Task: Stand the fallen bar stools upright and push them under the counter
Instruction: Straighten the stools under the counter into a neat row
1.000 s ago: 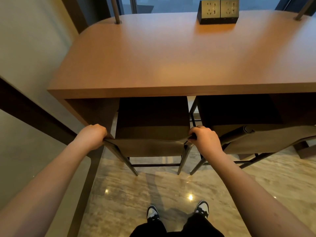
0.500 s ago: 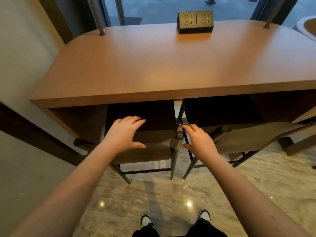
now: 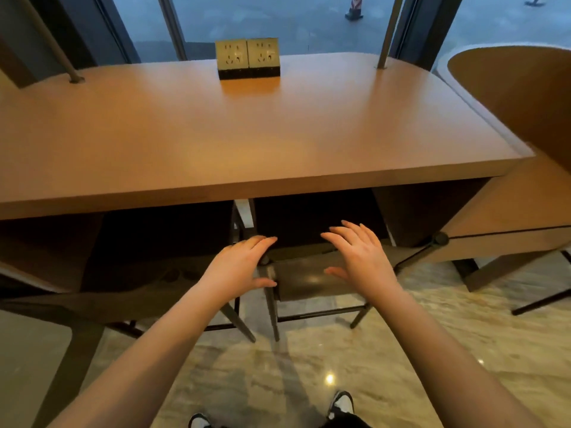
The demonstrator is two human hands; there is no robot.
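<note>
Here both hands hang with fingers straight and spread, gripping nothing: the left hand (image 3: 239, 264) has its fingertips at the left post of the dark upholstered backrest of the right-hand metal-framed bar stool (image 3: 309, 279), though whether skin meets the post cannot be told, and the right hand (image 3: 360, 257) floats over the right half of that same backrest. The stool stands upright, its backrest running across from 9 to 3 o'clock, its seat lying toward 12 o'clock from the fingertips and already in shadow beneath the flat brown wooden counter (image 3: 247, 134). The right hand looks a shade nearer the backrest's top rail, the left nearer its end post. To my eye the coming move is a grip on the two ends of the rail, or a plain push toward 12 o'clock. At 9 o'clock from the left hand sits the second dark bar stool (image 3: 148, 288), also upright and tucked under, its slanted leg crossing close beside the first stool's leg near the pale marbled floor (image 3: 401, 350); those legs could catch on each other. At 3 o'clock a thin dark rod with a round pivot (image 3: 440, 239) runs along a tan panel close to the stool's right side. Far off at 12 o'clock, a block of two grey wall-type power sockets (image 3: 248, 58) stands on the countertop, well clear.
</note>
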